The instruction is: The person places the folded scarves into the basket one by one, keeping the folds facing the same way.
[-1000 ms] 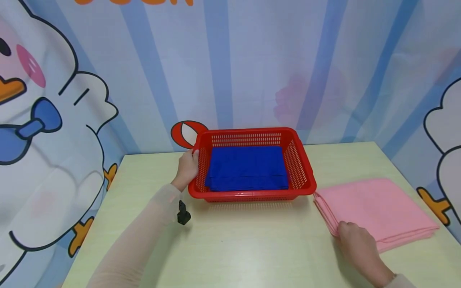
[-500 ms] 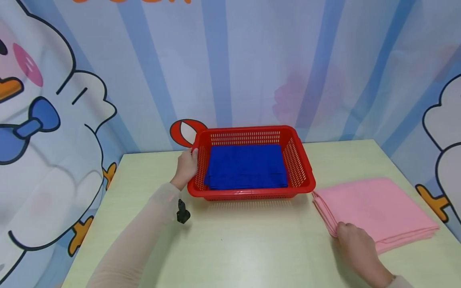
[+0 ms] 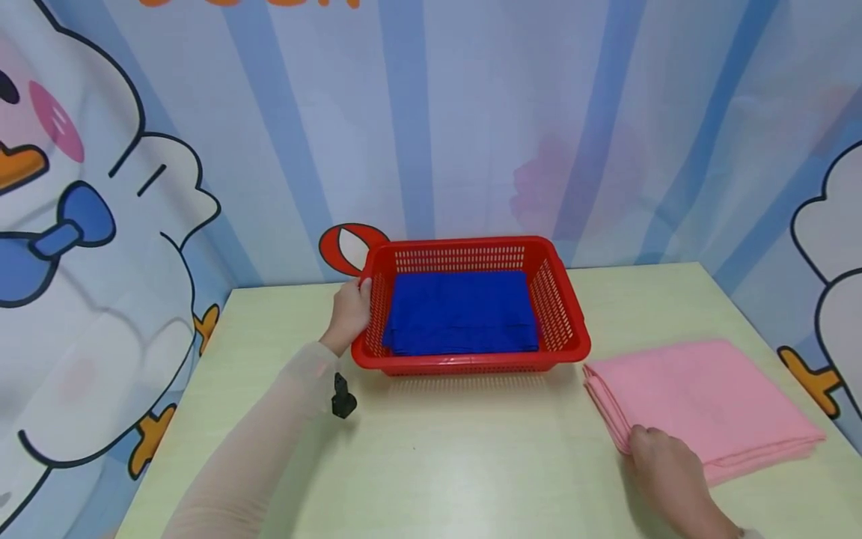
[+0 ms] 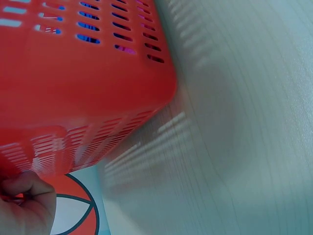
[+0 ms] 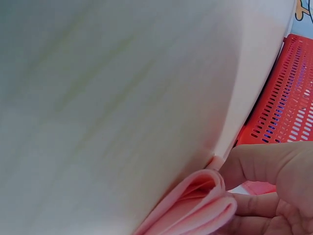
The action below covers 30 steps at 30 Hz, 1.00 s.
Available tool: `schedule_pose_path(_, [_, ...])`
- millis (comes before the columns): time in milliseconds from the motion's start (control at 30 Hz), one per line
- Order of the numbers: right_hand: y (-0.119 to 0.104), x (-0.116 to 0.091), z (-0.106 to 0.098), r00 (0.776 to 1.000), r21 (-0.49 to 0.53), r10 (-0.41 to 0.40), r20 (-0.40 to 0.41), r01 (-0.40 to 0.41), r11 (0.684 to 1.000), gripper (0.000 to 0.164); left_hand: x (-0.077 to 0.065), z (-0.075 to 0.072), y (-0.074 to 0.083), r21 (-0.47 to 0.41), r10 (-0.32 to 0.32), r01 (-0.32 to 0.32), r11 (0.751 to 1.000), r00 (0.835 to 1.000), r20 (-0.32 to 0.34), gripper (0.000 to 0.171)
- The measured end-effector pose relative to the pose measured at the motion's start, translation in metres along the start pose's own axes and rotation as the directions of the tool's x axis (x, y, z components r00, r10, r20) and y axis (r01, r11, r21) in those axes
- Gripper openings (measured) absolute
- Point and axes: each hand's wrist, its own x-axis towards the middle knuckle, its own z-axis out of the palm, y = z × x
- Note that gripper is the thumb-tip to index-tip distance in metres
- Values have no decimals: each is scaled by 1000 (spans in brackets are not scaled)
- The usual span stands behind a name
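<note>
A red plastic basket (image 3: pixel 471 364) with slotted sides stands at the back middle of the table, a folded blue cloth (image 3: pixel 465 311) lying flat inside it. My left hand (image 3: pixel 350 314) grips the basket's left rim; in the left wrist view its thumb and fingers curl over the red edge. To the right lies a folded pink cloth (image 3: pixel 707 404) in a thick stack. At its near left edge, my right hand (image 3: pixel 670 471) pinches the layers between thumb and fingers, and the right wrist view shows the pink folds (image 5: pixel 200 200) bunched there.
A pale wood-grain table (image 3: pixel 431 464) carries everything. Behind it hangs a blue striped backdrop (image 3: pixel 471 120) with cartoon figures. A small black object (image 3: pixel 343 397) shows beside the left wrist; how it is attached is unclear.
My right hand and the pink cloth have shifted slightly toward the near side. The left hand still holds the basket, which stays in place.
</note>
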Motion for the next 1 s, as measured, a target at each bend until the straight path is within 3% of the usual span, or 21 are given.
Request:
schedule_pose_path(367, [-5, -7, 2, 999, 5, -20, -29, 20, 1000, 25, 1, 2, 0, 4, -2, 2, 1000, 1000, -3, 39])
schedule_pose_path(600, [-8, -8, 1, 1000, 7, 0, 24, 0, 1000, 22, 2, 2, -1, 18, 3, -2, 1000, 1000, -5, 38])
schedule_pose_path(833, [-10, -9, 3, 998, -47, -53, -38, 51, 998, 25, 1, 1, 1, 9, -21, 21, 1000, 1000, -9, 38])
schedule_pose_path(1000, [-12, -10, 4, 998, -39, -45, -31, 44, 998, 24, 0, 2, 1, 11, -18, 18, 1000, 1000, -2, 38])
